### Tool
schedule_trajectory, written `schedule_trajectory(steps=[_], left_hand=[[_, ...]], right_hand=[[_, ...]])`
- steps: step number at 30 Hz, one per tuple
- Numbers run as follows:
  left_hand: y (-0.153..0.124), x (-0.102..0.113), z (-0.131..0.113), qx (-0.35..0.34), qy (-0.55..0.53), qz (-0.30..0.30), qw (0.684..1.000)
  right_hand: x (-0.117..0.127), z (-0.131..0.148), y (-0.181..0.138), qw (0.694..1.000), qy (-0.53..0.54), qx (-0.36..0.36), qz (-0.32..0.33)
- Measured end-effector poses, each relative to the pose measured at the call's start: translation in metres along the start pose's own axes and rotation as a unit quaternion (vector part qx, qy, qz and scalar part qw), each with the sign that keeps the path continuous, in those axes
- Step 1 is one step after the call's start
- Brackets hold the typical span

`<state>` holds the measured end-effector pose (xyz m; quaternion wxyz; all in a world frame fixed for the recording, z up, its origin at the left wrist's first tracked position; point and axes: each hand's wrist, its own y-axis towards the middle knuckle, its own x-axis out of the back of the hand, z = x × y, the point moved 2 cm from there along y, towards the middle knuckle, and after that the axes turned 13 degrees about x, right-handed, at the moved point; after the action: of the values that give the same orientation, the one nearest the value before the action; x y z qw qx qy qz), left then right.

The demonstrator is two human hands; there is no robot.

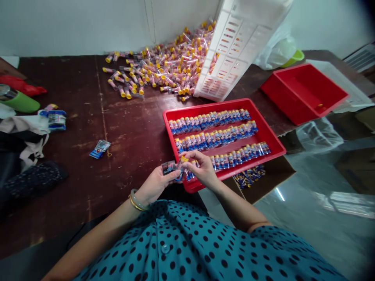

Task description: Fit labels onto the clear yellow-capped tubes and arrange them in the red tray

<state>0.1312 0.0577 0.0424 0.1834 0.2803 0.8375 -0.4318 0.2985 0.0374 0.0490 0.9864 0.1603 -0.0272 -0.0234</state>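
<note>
Left grip (154, 186), right grip (202, 170), both pinching tube (181, 170)

Fingers of the left hand (154, 184) and right hand (202, 169) cover most of the tube (184, 159); only its yellow cap shows. The print on the label (168, 168) under the left thumb is too small to read. The right hand hides the near end of the tray's (258, 161) front row. The crate (234, 43) runs off the top edge and covers part of the pile (158, 66).

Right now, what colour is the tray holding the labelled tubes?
The tray is red; head view.
</note>
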Motion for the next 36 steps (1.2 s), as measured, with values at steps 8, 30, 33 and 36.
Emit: schedule_trajectory(steps=[8, 30, 33, 36], left_hand=[[0.004, -0.005, -0.002, -0.014, -0.024, -0.021, 0.999], [0.021, 0.008, -0.016, -0.054, -0.032, -0.018, 0.998], [0.024, 0.012, -0.022, -0.056, -0.041, -0.025, 0.997], [0.025, 0.02, -0.025, -0.049, -0.054, -0.031, 0.997]], right_hand=[[-0.001, -0.003, -0.001, 0.999, -0.048, 0.0, 0.014], [-0.002, -0.005, 0.047, 0.994, 0.009, -0.043, 0.104], [0.005, -0.014, 0.07, 0.991, 0.01, -0.043, 0.127], [0.021, -0.043, 0.106, 0.997, -0.01, -0.034, 0.075]])
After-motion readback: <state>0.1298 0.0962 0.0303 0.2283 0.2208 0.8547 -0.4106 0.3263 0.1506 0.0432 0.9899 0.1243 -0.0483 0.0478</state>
